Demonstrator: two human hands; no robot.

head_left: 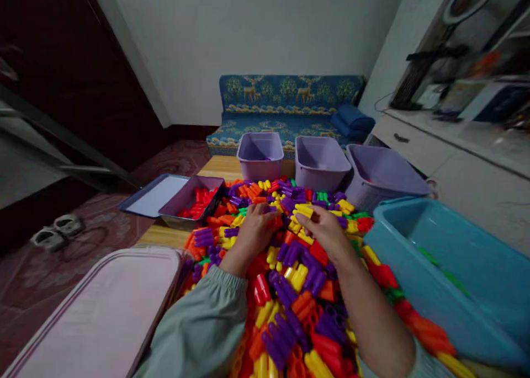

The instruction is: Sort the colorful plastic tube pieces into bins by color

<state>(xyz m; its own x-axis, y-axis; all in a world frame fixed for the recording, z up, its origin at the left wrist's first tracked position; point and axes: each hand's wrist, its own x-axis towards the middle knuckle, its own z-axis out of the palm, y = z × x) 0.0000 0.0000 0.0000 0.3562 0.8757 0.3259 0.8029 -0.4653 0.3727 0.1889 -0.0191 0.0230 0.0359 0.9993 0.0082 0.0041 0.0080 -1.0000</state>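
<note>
A large heap of bullet-shaped plastic toy building pieces [290, 289] in purple, yellow, red, orange and green covers the table. Over the middle of the heap, my right hand [327, 230] pinches a yellow building piece [304, 210] between thumb and fingers. My left hand [256, 229] is beside it, fingers curled down among red and purple pieces. Its fingertips are partly hidden, so what it grips cannot be made out.
Three lilac bins [260, 171] line the far edge. A turquoise bin [414, 273] with green pieces stands right. At left are a box of red pieces [169, 209], a blue-rimmed lid [143, 198] and a pale pink lid [99, 312]. A patterned sofa [285, 99] stands behind.
</note>
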